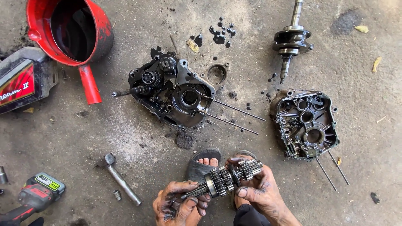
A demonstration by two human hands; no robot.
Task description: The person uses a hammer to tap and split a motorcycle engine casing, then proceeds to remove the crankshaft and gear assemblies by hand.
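Head cam looks straight down: the left hand is wrapped around the shaft end of a greasy gear cluster, and the right hand has its fingers curled over the gear end, just above the sandalled feet. Everything's oily, so I reckon a slipped grip could drop the gears onto the gritty concrete floor beside the open crankcase halves.

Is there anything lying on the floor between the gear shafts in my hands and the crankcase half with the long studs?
Nothing large: between the gear shafts and the crankcase half lie only bare concrete and a dark clump of grime.
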